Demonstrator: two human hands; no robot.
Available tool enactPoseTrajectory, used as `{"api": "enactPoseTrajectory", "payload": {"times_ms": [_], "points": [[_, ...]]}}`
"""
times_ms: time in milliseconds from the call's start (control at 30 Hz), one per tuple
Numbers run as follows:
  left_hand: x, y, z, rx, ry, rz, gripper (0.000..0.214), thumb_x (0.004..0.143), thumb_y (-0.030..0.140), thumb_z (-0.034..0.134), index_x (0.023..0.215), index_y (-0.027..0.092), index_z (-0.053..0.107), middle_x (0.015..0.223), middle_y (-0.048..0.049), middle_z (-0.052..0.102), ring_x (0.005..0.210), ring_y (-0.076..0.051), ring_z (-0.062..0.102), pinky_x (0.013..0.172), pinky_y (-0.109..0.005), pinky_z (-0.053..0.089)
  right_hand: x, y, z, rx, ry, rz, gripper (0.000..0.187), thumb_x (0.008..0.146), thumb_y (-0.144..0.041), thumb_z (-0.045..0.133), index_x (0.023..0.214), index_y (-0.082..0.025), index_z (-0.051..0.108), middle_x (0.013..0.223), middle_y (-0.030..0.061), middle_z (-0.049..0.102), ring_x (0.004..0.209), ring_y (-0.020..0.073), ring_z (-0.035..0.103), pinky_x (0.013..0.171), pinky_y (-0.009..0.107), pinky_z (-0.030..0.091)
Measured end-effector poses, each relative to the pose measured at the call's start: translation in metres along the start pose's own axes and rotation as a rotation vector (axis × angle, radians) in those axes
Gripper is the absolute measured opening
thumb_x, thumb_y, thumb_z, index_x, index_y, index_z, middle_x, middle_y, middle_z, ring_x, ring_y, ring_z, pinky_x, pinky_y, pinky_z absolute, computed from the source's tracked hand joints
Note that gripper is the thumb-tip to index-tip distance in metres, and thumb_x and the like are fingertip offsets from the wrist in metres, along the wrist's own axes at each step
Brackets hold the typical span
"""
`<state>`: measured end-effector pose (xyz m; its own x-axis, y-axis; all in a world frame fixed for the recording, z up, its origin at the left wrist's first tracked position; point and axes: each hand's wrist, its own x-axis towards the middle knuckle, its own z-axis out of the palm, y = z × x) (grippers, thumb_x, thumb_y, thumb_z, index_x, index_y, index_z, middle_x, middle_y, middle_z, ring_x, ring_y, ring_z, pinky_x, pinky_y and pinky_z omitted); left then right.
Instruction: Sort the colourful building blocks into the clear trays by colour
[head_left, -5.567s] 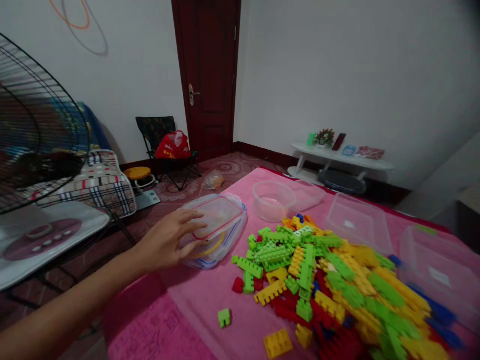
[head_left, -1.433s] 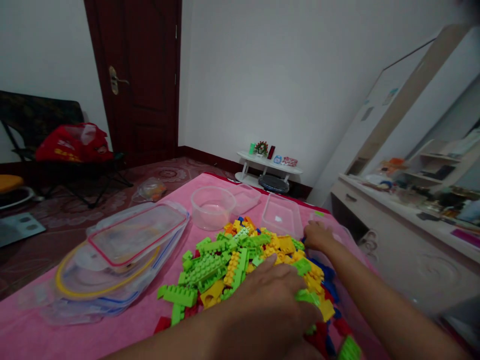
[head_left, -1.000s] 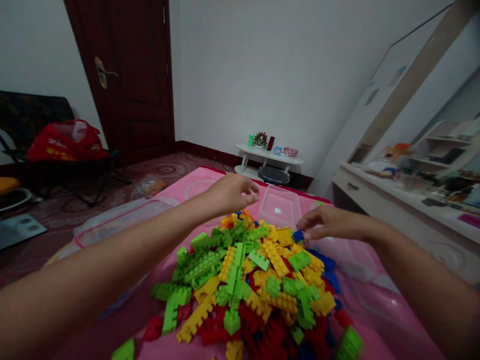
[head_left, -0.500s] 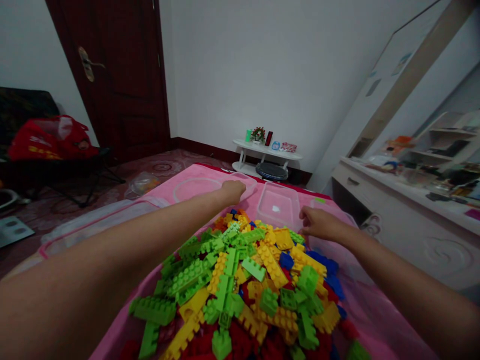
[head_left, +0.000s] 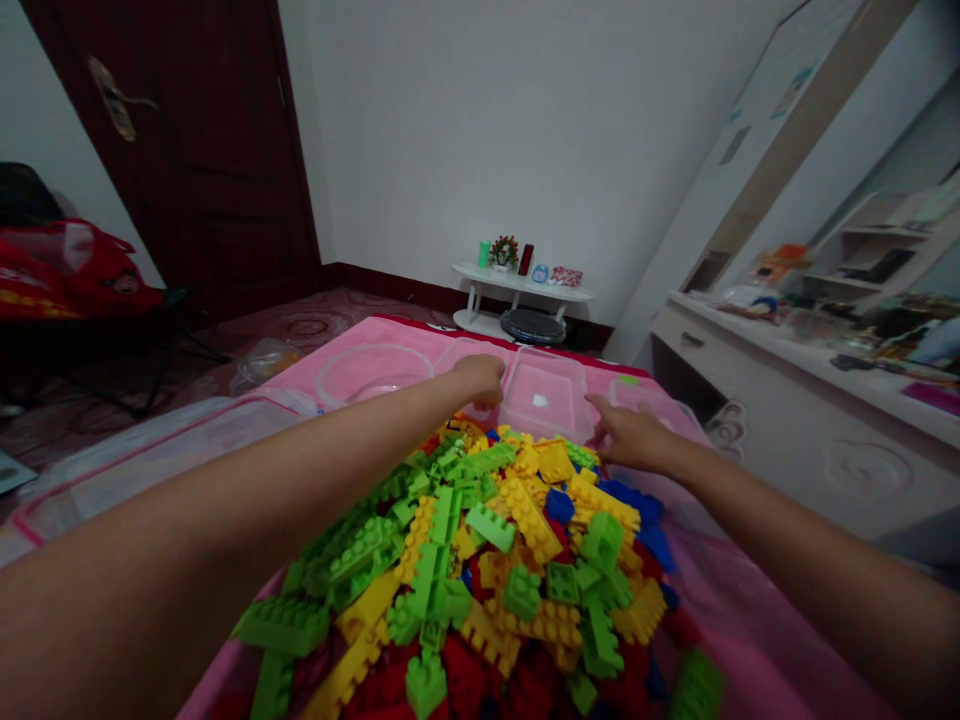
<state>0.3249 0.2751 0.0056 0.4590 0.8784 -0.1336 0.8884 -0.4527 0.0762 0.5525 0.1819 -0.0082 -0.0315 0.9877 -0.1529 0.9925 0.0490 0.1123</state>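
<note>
My left hand reaches over the table with its fingers curled, at the left edge of a clear rectangular plastic box. Whatever those fingers hold, if anything, is hidden. On the opposite side of that box is my right hand, its index finger stretched toward the box's edge and the others loosely bent, with nothing seen in them. In front of both hands lies a large heap of toy building bricks, green, yellow, blue and red. Another clear box sits just beyond my left hand, partly covered by it.
A round clear container stands at the left on the pink tablecloth. A large clear bin is at the near left, and another clear container at the right. Beyond are a low white shelf and a drawer cabinet.
My left hand has shifted right, to the rectangular box's left edge. The clear box beside it looks less tilted. My right hand's fingers have straightened from a curl. The view has turned slightly right.
</note>
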Motion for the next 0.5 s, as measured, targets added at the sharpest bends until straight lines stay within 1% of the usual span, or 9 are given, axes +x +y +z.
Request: {"api": "enactPoseTrajectory", "payload": {"times_ms": [100, 167, 200, 267, 367, 433, 467, 500], "points": [[-0.001, 0.002, -0.004, -0.084, -0.149, 0.04, 0.014, 0.056, 0.018, 0.068, 0.069, 0.014, 0.069, 0.077, -0.0077, 0.072, 0.075, -0.02, 0.066, 0.07, -0.025, 0.05, 0.003, -0.004, 0.004, 0.072, -0.042, 0.01, 0.094, 0.064, -0.023, 0.062, 0.144, -0.012, 0.012, 0.099, 0.0116, 0.068, 0.109, 0.0301, 0.054, 0.1, 0.055, 0.02], [-0.003, 0.004, -0.006, -0.126, -0.203, 0.059, 0.012, 0.057, 0.018, 0.068, 0.068, 0.013, 0.069, 0.074, -0.008, 0.072, 0.071, -0.018, 0.066, 0.069, -0.024, 0.05, 0.004, -0.008, 0.007, 0.086, -0.041, 0.014, 0.095, 0.064, -0.023, 0.062, 0.144, -0.012, 0.012, 0.1, 0.0116, 0.068, 0.108, 0.03, 0.055, 0.1, 0.056, 0.019], [-0.005, 0.004, -0.007, -0.14, -0.212, 0.064, 0.013, 0.058, 0.019, 0.068, 0.069, 0.012, 0.069, 0.075, -0.0084, 0.072, 0.07, -0.018, 0.066, 0.069, -0.024, 0.05, 0.004, -0.01, 0.008, 0.08, -0.025, 0.017, 0.094, 0.064, -0.023, 0.062, 0.144, -0.012, 0.013, 0.102, 0.0126, 0.068, 0.108, 0.0304, 0.055, 0.1, 0.056, 0.019], [-0.009, 0.006, -0.008, -0.152, -0.197, 0.066, 0.018, 0.059, 0.018, 0.068, 0.075, 0.011, 0.069, 0.077, -0.0094, 0.072, 0.072, -0.018, 0.066, 0.07, -0.025, 0.05, 0.003, -0.012, 0.008, 0.068, 0.003, 0.028, 0.093, 0.064, -0.023, 0.063, 0.143, -0.01, 0.016, 0.104, 0.0145, 0.066, 0.107, 0.0307, 0.055, 0.098, 0.053, 0.026], [-0.016, 0.007, -0.006, -0.165, -0.174, 0.062, 0.028, 0.061, 0.019, 0.068, 0.088, 0.01, 0.069, 0.081, -0.0107, 0.072, 0.077, -0.019, 0.066, 0.072, -0.025, 0.05, -0.003, -0.013, -0.003, 0.098, 0.017, 0.039, 0.091, 0.061, -0.018, 0.065, 0.141, -0.009, 0.023, 0.1, 0.0136, 0.067, 0.099, 0.0281, 0.059, 0.087, 0.04, 0.039], [-0.019, 0.006, -0.002, -0.175, -0.16, 0.059, 0.042, 0.062, 0.021, 0.068, 0.102, 0.01, 0.065, 0.092, -0.0122, 0.071, 0.085, -0.021, 0.065, 0.076, -0.027, 0.05, -0.01, -0.01, -0.019, 0.192, -0.058, -0.018, 0.086, 0.059, -0.017, 0.066, 0.137, -0.01, 0.033, 0.092, 0.0094, 0.069, 0.089, 0.0246, 0.062, 0.079, 0.033, 0.043], [-0.02, 0.005, 0.001, -0.178, -0.118, 0.064, 0.053, 0.062, 0.023, 0.069, 0.112, 0.011, 0.06, 0.101, -0.0135, 0.069, 0.092, -0.023, 0.064, 0.078, -0.028, 0.049, -0.014, -0.008, -0.028, 0.266, -0.122, -0.078, 0.079, 0.06, -0.019, 0.066, 0.134, -0.011, 0.039, 0.089, 0.0075, 0.07, 0.086, 0.023, 0.063, 0.075, 0.03, 0.044], [-0.02, 0.004, 0.005, -0.179, -0.052, 0.077, 0.067, 0.061, 0.024, 0.07, 0.124, 0.012, 0.052, 0.111, -0.0146, 0.065, 0.098, -0.024, 0.062, 0.082, -0.029, 0.048, -0.017, -0.004, -0.036, 0.341, -0.183, -0.147, 0.07, 0.063, -0.024, 0.066, 0.129, -0.013, 0.046, 0.088, 0.0062, 0.07, 0.084, 0.0217, 0.063, 0.073, 0.029, 0.045]]}}
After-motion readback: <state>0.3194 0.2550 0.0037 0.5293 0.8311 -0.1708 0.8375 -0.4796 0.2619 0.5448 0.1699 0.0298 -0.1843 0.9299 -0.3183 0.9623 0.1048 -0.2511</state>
